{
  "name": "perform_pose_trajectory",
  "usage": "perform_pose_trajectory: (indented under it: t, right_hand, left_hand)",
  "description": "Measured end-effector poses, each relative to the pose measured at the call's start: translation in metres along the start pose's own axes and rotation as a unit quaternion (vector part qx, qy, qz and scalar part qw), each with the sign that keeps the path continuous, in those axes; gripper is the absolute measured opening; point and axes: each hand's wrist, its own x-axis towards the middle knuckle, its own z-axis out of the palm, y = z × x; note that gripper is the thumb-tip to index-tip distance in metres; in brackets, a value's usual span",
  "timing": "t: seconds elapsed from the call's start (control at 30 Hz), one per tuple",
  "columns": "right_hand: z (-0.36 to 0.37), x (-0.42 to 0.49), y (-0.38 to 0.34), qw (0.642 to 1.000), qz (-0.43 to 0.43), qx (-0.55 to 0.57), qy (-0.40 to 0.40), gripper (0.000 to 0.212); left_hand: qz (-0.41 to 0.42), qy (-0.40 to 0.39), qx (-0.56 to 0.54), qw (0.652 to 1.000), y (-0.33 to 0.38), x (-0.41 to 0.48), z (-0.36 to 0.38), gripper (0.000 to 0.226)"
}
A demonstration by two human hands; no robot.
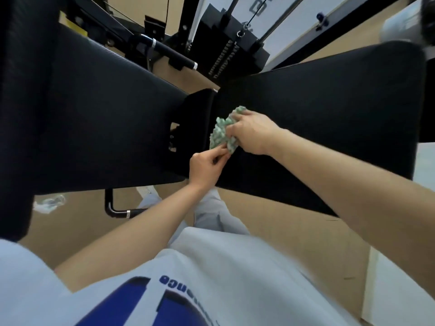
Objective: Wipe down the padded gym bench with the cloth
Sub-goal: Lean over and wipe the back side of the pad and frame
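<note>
A black padded gym bench (329, 109) runs across the view in two pads, with a gap and hinge bracket between them at the centre. A bunched green-and-white cloth (222, 131) lies on the left end of the right pad, beside the gap. My right hand (251, 134) presses down on the cloth from the right, fingers curled over it. My left hand (207, 167) pinches the cloth's lower edge between thumb and fingers. Part of the cloth is hidden under my right hand.
The left bench pad (94, 118) fills the left side. A black weight stack with cable and guide rods (233, 41) stands behind the bench. A black frame leg (117, 208) and a crumpled plastic wrapper (48, 203) sit on the tan floor (282, 222).
</note>
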Motion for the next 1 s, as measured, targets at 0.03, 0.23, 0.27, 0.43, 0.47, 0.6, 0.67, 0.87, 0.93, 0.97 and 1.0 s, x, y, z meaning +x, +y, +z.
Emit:
perform_pose_trajectory:
  t: [0.03,0.23,0.27,0.43,0.47,0.6,0.67,0.87,0.93,0.97,1.0]
  right_hand:
    - [0.014,-0.008,-0.019,1.000,-0.001,0.011,0.011,0.032]
    - [0.060,-0.044,-0.106,0.998,0.018,0.040,0.051,0.027]
    - [0.065,-0.050,-0.115,0.996,0.021,0.045,0.070,0.026]
    - [0.090,-0.089,-0.152,0.967,0.083,0.175,0.165,0.012]
    - [0.102,-0.099,-0.159,0.946,0.102,0.239,0.192,0.011]
    - [0.169,-0.120,-0.176,0.764,0.184,0.580,0.215,0.020]
    - [0.202,-0.113,-0.177,0.632,0.248,0.702,0.214,0.023]
    - [0.228,-0.076,-0.150,0.395,0.327,0.834,0.204,0.021]
    - [0.227,-0.066,-0.136,0.394,0.334,0.826,0.228,0.021]
    - [0.223,-0.064,-0.129,0.381,0.331,0.830,0.235,0.019]
    - [0.218,-0.062,-0.124,0.367,0.322,0.837,0.247,0.017]
  left_hand:
    - [-0.017,-0.002,0.005,1.000,-0.008,-0.015,-0.004,0.018]
    - [-0.120,-0.122,0.046,0.984,-0.044,-0.067,-0.039,0.006]
    - [-0.124,-0.137,0.056,0.981,-0.047,-0.072,-0.045,0.008]
    - [-0.117,-0.185,0.078,0.973,-0.034,-0.085,-0.060,0.012]
    - [-0.112,-0.204,0.070,0.970,-0.031,-0.089,-0.061,0.013]
    - [-0.115,-0.237,0.122,0.957,-0.024,-0.100,-0.057,0.016]
    - [-0.102,-0.220,0.197,0.950,-0.025,-0.099,-0.048,0.021]
    - [-0.058,-0.201,0.357,0.910,-0.018,-0.070,-0.022,0.018]
    - [-0.053,-0.149,0.392,0.906,-0.013,-0.058,-0.018,0.016]
    - [-0.054,-0.136,0.410,0.900,-0.011,-0.055,-0.016,0.015]
    - [-0.054,-0.128,0.423,0.895,-0.009,-0.054,-0.015,0.015]
